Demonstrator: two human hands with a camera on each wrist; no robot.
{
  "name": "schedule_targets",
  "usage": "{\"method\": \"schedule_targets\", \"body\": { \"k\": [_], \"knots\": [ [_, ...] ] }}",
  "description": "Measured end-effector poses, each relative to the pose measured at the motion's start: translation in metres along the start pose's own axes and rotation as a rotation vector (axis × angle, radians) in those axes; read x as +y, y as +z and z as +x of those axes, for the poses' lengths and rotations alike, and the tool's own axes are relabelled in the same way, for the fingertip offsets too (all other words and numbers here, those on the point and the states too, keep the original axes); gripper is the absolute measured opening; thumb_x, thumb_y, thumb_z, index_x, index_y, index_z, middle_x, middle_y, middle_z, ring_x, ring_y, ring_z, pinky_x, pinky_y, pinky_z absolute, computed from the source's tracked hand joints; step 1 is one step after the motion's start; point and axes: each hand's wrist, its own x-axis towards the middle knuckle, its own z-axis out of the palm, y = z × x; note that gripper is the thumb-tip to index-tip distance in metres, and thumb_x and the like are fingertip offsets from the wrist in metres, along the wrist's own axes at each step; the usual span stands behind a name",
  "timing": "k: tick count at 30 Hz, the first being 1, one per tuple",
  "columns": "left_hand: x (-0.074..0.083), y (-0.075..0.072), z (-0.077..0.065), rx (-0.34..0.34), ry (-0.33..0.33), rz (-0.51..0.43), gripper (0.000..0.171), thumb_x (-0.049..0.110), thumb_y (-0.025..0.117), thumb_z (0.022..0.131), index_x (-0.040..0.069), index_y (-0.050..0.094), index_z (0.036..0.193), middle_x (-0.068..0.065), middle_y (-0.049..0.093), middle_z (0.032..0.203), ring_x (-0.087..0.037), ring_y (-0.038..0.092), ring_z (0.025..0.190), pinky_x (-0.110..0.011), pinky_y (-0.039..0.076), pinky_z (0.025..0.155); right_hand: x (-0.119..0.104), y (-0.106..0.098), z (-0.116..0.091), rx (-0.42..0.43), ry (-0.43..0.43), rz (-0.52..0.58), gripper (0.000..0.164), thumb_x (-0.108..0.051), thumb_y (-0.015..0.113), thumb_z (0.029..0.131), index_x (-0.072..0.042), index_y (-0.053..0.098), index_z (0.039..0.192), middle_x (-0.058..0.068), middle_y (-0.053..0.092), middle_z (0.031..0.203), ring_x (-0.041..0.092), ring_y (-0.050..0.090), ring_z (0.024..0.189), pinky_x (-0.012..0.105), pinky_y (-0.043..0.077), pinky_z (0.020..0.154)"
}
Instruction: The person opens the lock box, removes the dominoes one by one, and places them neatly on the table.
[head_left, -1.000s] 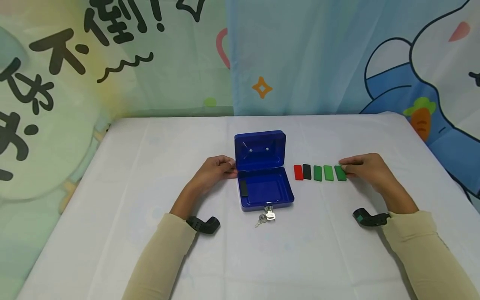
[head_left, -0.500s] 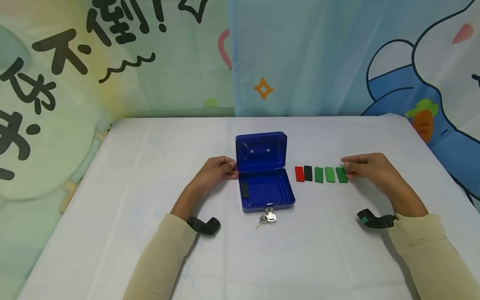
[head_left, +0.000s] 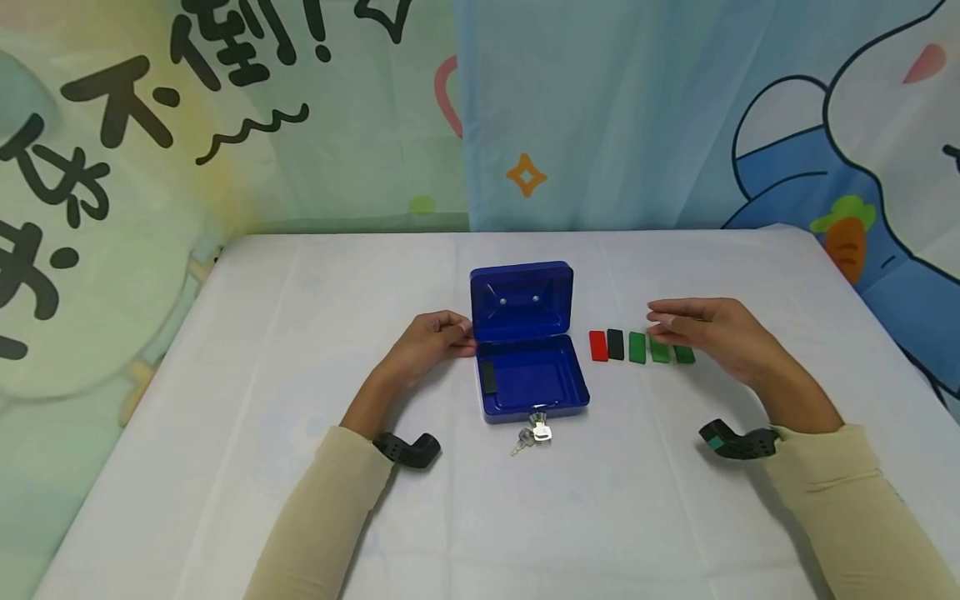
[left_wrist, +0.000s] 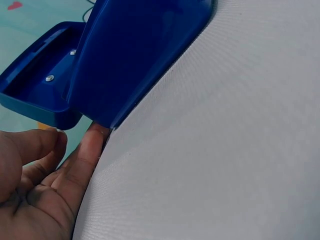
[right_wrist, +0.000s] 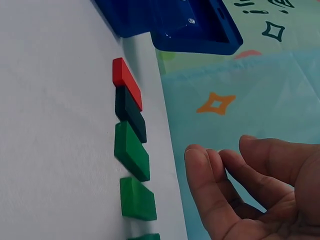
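A blue metal cash box (head_left: 534, 379) stands with its lid (head_left: 521, 300) raised, and a dark block (head_left: 489, 377) lies against its inner left side. My left hand (head_left: 431, 340) is at the box's rear left corner; in the left wrist view a fingertip (left_wrist: 101, 131) touches the corner's lower edge while the thumb stays off it. Right of the box run a red block (head_left: 597, 346), a black block (head_left: 615, 344) and three green blocks (head_left: 637, 347). Above the two rightmost green ones hovers my right hand (head_left: 712, 329), fingers loosely bent, holding nothing; it partly hides them in the head view.
A small lock with keys (head_left: 534, 432) hangs at the box's front edge, resting on the white tablecloth (head_left: 465, 508). A printed curtain (head_left: 600, 117) rises behind the table. Black wrist devices (head_left: 407, 451) sit on both forearms.
My right hand has left the rightmost green block and moved left, over the green blocks. My left hand and the box stay where they were.
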Motion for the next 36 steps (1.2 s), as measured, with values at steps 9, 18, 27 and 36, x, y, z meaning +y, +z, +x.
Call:
{"method": "schedule_targets", "body": {
  "k": [9,18,27,36],
  "knots": [
    [0.0,0.0,0.0,-0.001,-0.007,0.009,0.018,0.005,0.052,0.101,-0.009,0.058,0.11,-0.017,0.063,0.096,-0.019,0.068,0.084,-0.029,0.055,0.082,-0.005,0.011,0.003,-0.039,0.004,0.084,0.053,-0.021,0.059,0.099,0.012,0.043,0.138,0.003,0.063,0.12,0.011,0.066,0.1,0.029,0.05,0.09],
    [0.0,0.0,0.001,0.003,-0.014,-0.005,0.019,0.005,0.052,0.101,-0.01,0.058,0.111,-0.018,0.064,0.096,-0.019,0.068,0.083,-0.03,0.055,0.082,-0.011,0.025,0.007,-0.082,0.007,0.171,0.053,-0.017,0.061,0.098,0.015,0.043,0.137,0.009,0.064,0.121,0.015,0.068,0.099,0.033,0.05,0.09],
    [-0.001,0.0,0.002,-0.004,-0.015,-0.013,0.019,0.005,0.052,0.101,-0.01,0.058,0.111,-0.018,0.064,0.096,-0.019,0.068,0.083,-0.03,0.055,0.083,-0.019,0.047,0.016,-0.129,-0.002,0.191,0.046,-0.012,0.06,0.098,0.014,0.048,0.134,0.011,0.066,0.118,0.019,0.068,0.1,0.034,0.052,0.088],
    [-0.001,-0.001,0.001,-0.004,-0.009,-0.022,0.019,0.005,0.053,0.1,-0.01,0.058,0.111,-0.019,0.064,0.096,-0.02,0.068,0.083,-0.031,0.055,0.083,-0.024,0.063,0.02,-0.185,0.025,0.256,0.043,-0.007,0.059,0.098,0.016,0.047,0.133,0.018,0.065,0.119,0.024,0.068,0.1,0.036,0.052,0.087]
  ]
}}
